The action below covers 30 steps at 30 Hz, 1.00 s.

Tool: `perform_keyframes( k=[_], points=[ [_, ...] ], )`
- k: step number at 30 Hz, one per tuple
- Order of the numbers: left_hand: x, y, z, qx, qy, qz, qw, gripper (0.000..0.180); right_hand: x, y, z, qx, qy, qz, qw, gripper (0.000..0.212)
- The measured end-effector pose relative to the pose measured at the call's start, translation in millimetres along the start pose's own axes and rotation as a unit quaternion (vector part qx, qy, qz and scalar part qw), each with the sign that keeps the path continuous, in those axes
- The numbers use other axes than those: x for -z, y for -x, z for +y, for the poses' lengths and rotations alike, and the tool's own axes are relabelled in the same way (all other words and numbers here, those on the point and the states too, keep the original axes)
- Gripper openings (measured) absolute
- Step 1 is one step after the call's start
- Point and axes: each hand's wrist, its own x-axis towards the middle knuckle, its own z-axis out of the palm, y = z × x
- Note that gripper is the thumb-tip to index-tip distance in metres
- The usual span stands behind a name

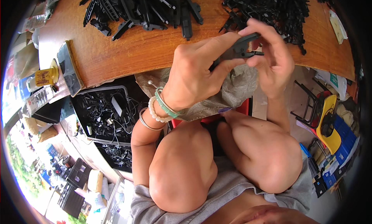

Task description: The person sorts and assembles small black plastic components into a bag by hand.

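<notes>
Left hand [197,70] pinches, right hand [274,59] grips with curled fingers: we've got 1 black part [233,51] at the table's [124,55] near edge. Slack fingertips could drop it toward our sack [236,86].

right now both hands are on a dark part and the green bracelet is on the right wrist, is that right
Not quite: the green bracelet is on the left wrist, as the head view shows. The rest stands: the left hand and the right hand are both on the dark part.
</notes>
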Motion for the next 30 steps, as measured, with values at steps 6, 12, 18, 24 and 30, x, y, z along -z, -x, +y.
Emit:
perform_keyframes(
  k=[6, 12, 18, 24, 30],
  points=[
    [1.8, -0.5, -0.4, -0.02, -0.002, -0.015, 1.0, 0.03, 2.3, 3.5, 1.4, 0.017, 0.053, 0.007, 0.998, 0.028],
    [-5.8, -0.1, -6.8, -0.034, 0.053, 0.014, 0.998, 0.029, 5.1, 4.1, 4.0, 0.022, 0.041, 0.002, 0.999, 0.026],
    [20.9, 1.3, -19.0, 0.023, 0.035, -0.106, 0.994, 0.033, 3.4, 8.1, -7.4, -0.154, 0.01, -0.086, 0.984, 0.024],
    [25.0, -25.2, -46.0, -0.092, -0.284, 0.053, 0.953, 0.011, 5.0, -16.4, -3.0, -0.009, 0.193, -0.109, 0.975, 0.017],
    [7.1, -39.0, -54.2, -0.15, -0.411, -0.027, 0.899, 0.016, -1.2, -39.4, 19.5, 0.058, 0.551, -0.041, 0.832, 0.021]
  ],
)
